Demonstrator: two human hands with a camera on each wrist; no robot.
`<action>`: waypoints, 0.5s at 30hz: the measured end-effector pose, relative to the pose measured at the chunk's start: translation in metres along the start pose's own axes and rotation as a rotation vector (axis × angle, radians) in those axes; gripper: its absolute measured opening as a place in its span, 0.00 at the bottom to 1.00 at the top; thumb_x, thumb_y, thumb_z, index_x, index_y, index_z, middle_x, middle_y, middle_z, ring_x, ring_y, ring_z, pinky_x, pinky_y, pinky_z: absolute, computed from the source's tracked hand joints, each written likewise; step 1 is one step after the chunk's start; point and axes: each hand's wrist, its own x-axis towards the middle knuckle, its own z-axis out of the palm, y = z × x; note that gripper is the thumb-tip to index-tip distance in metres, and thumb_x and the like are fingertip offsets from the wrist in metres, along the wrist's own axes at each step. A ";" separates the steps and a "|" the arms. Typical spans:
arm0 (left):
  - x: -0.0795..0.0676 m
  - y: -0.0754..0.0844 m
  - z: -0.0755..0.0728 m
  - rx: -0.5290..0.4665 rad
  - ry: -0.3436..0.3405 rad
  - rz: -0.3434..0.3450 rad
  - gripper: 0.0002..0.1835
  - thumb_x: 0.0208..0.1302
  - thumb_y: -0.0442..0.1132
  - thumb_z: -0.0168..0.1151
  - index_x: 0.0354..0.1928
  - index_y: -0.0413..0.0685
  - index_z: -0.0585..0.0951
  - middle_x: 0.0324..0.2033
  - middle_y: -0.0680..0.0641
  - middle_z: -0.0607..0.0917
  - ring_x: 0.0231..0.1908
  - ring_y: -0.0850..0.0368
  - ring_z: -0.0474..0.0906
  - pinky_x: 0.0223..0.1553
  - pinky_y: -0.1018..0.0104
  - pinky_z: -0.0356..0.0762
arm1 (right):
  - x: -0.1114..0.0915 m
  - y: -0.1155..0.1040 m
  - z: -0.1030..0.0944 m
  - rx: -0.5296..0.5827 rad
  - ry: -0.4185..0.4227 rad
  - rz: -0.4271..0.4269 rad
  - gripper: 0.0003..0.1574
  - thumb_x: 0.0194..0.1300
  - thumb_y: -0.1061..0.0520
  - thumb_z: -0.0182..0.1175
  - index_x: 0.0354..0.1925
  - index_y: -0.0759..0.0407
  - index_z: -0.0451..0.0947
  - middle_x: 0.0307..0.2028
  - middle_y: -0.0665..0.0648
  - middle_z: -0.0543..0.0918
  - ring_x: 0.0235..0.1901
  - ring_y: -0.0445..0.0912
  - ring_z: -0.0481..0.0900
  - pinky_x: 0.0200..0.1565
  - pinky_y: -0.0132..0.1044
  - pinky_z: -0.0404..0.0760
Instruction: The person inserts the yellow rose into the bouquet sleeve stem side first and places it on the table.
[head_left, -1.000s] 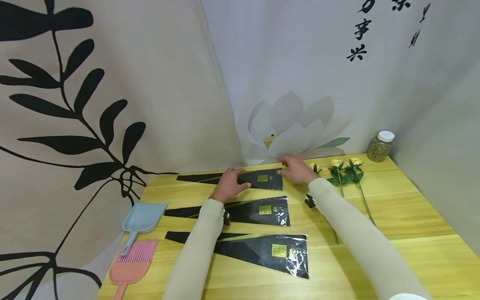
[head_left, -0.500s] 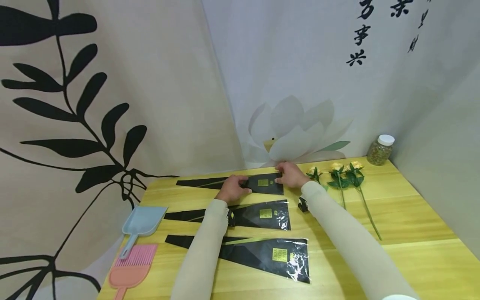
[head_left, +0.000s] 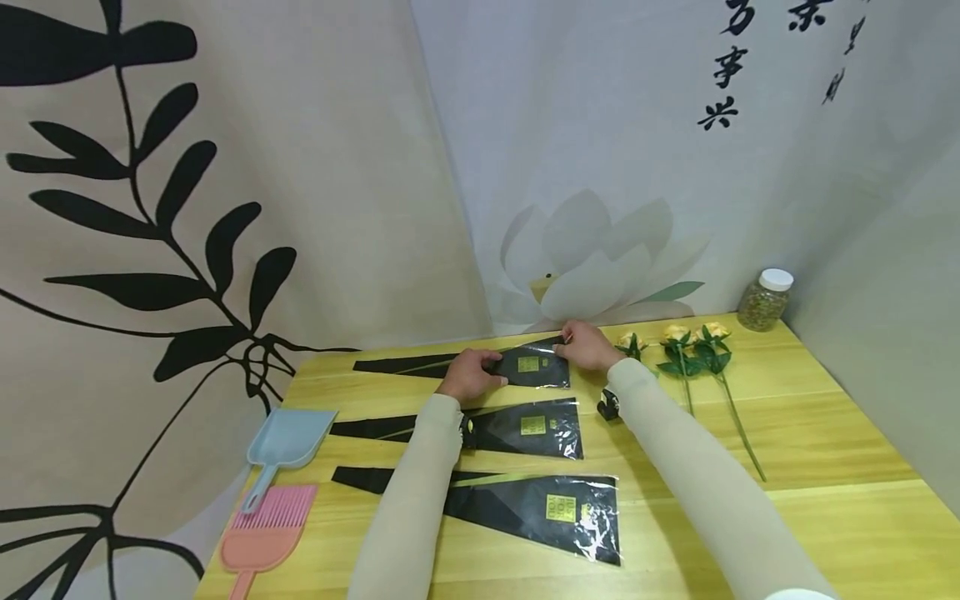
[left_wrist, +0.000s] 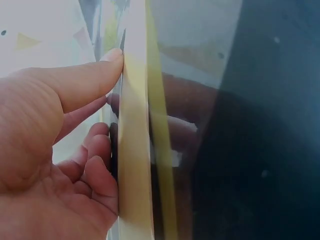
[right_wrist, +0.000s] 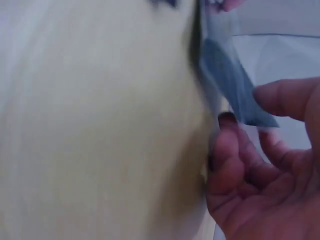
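Note:
A black tapered flower sleeve point(head_left: 536, 364) with a gold label lies along the table's far edge. My right hand point(head_left: 588, 346) pinches the corner of its wide end; in the right wrist view, the thumb and curled fingers close around the lifted plastic point(right_wrist: 227, 82). Across the sleeve's middle, my left hand point(head_left: 470, 375) holds it with fingers and thumb. The left wrist view shows the thumb point(left_wrist: 92, 80) at the plastic's edge, its other fingers curled beside it. Two more black sleeves lie nearer, a middle one point(head_left: 525, 427) and a larger front one point(head_left: 517, 508).
Artificial yellow roses point(head_left: 701, 354) lie at the right, partly behind the right forearm. A white-lidded jar point(head_left: 763, 302) stands in the far right corner. A blue dustpan point(head_left: 288, 437) and a pink dustpan point(head_left: 262, 537) lie at the left. A curtain point(head_left: 360, 208) hangs behind the table.
The left hand has shifted slightly right along the far sleeve. The right hand has come onto the sleeve's wide end, and that end's far corner has lifted.

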 end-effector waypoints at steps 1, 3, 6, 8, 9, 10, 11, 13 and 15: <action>0.000 0.000 0.000 -0.004 0.001 -0.005 0.27 0.69 0.44 0.74 0.68 0.49 0.82 0.66 0.42 0.83 0.64 0.42 0.80 0.67 0.43 0.78 | -0.001 0.000 -0.001 0.033 -0.004 0.011 0.16 0.75 0.50 0.64 0.43 0.62 0.75 0.39 0.60 0.81 0.36 0.51 0.76 0.43 0.45 0.77; 0.000 0.000 0.001 -0.016 0.000 -0.019 0.28 0.69 0.44 0.74 0.69 0.50 0.82 0.67 0.42 0.82 0.65 0.42 0.79 0.67 0.43 0.78 | -0.003 -0.001 -0.003 0.087 -0.024 0.030 0.16 0.76 0.49 0.64 0.39 0.59 0.73 0.32 0.56 0.80 0.30 0.48 0.76 0.38 0.41 0.75; 0.001 0.000 0.002 -0.029 -0.001 -0.031 0.28 0.69 0.45 0.74 0.69 0.51 0.81 0.67 0.42 0.82 0.65 0.42 0.79 0.67 0.42 0.78 | -0.008 -0.002 -0.006 0.196 -0.081 0.061 0.18 0.76 0.50 0.63 0.33 0.57 0.70 0.22 0.53 0.78 0.21 0.46 0.74 0.29 0.38 0.72; 0.002 0.000 0.002 -0.030 -0.003 -0.033 0.29 0.69 0.46 0.74 0.70 0.52 0.81 0.68 0.42 0.82 0.66 0.42 0.79 0.68 0.43 0.78 | -0.011 -0.001 -0.007 0.259 -0.112 0.087 0.19 0.77 0.51 0.63 0.30 0.55 0.70 0.20 0.52 0.78 0.18 0.45 0.72 0.25 0.37 0.71; 0.002 0.000 0.002 -0.028 -0.005 -0.033 0.29 0.69 0.46 0.74 0.70 0.52 0.81 0.68 0.42 0.82 0.66 0.42 0.79 0.67 0.43 0.78 | -0.012 -0.002 -0.007 0.282 -0.120 0.099 0.20 0.78 0.51 0.63 0.29 0.55 0.70 0.19 0.52 0.78 0.18 0.44 0.71 0.24 0.37 0.70; 0.003 0.000 0.003 -0.025 -0.006 -0.032 0.29 0.69 0.46 0.74 0.70 0.52 0.81 0.68 0.43 0.82 0.66 0.42 0.79 0.68 0.43 0.78 | -0.013 -0.001 -0.007 0.299 -0.125 0.112 0.22 0.78 0.51 0.62 0.27 0.55 0.70 0.18 0.52 0.77 0.17 0.44 0.69 0.23 0.36 0.69; 0.004 -0.001 0.003 -0.021 -0.007 -0.032 0.29 0.69 0.47 0.74 0.70 0.53 0.81 0.68 0.43 0.82 0.66 0.42 0.79 0.68 0.43 0.78 | -0.015 -0.001 -0.007 0.306 -0.125 0.122 0.22 0.78 0.51 0.62 0.26 0.55 0.71 0.18 0.52 0.76 0.16 0.43 0.68 0.22 0.36 0.68; 0.004 -0.001 0.003 -0.014 -0.009 -0.034 0.29 0.69 0.47 0.74 0.70 0.53 0.81 0.68 0.43 0.82 0.66 0.43 0.79 0.68 0.44 0.78 | -0.017 -0.001 -0.007 0.320 -0.121 0.142 0.23 0.79 0.50 0.61 0.25 0.57 0.74 0.19 0.53 0.77 0.15 0.43 0.66 0.21 0.35 0.67; 0.004 -0.002 0.003 -0.014 -0.006 -0.031 0.29 0.68 0.47 0.75 0.70 0.53 0.81 0.67 0.42 0.82 0.65 0.42 0.80 0.67 0.44 0.78 | -0.019 0.000 -0.005 0.335 -0.113 0.154 0.22 0.79 0.50 0.60 0.28 0.60 0.78 0.21 0.53 0.79 0.16 0.42 0.67 0.21 0.34 0.67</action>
